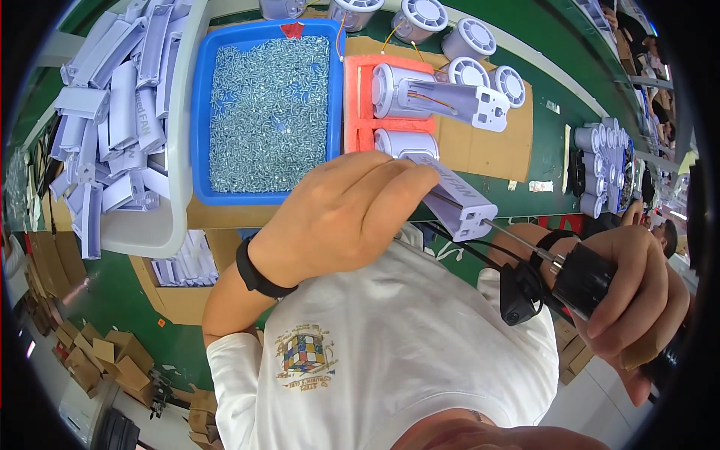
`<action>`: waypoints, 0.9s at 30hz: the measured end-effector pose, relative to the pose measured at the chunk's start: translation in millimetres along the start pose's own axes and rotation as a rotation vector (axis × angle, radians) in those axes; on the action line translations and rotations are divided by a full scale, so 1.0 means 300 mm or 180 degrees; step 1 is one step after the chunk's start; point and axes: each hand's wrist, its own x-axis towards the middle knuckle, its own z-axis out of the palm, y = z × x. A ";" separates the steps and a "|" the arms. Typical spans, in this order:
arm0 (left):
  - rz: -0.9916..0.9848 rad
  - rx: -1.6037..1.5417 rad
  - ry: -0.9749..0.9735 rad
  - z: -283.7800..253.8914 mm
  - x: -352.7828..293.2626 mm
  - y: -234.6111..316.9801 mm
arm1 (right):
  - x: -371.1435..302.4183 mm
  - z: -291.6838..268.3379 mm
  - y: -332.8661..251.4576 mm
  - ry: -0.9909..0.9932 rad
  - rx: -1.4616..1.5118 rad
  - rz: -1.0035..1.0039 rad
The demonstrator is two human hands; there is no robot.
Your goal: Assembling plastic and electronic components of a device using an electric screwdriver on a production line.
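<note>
- Right hand (634,289) wraps firmly round the driver (585,279), and left hand (352,206) closes over the handle (459,202); the palm side is hidden, so I can't tell how tight that hold is!
- There's the handle, right of the tray (201,112) and a little nearer the person, slanting out from a fan (405,142) seated in the foam (364,71).
- And the bit (517,238) is right up at the handle's outer end, by its holes; whether it bites on a screw is too small to call.
- Plenty of screws (270,112) inside the tray, loose and heaped!
- Second handle (491,109), also right of the tray but farther from the person: joined to its fan, wire lying along the open channel, apparently awaiting a cover.
- So, on my reading, one unit is midway through fastening and one is part-built.
- Left over: bare fan heads (474,37) beyond the tray's right far corner, and a bin (180,172) of shells (124,105) just left of the tray.
- Well right of the tray, a cluster of units (596,169) stands, possibly finished.
</note>
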 end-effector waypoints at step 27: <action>-0.0460 0.0107 -0.0130 0.027 -0.037 -0.045 | -0.056 0.092 0.052 -0.0217 -0.1077 0.0227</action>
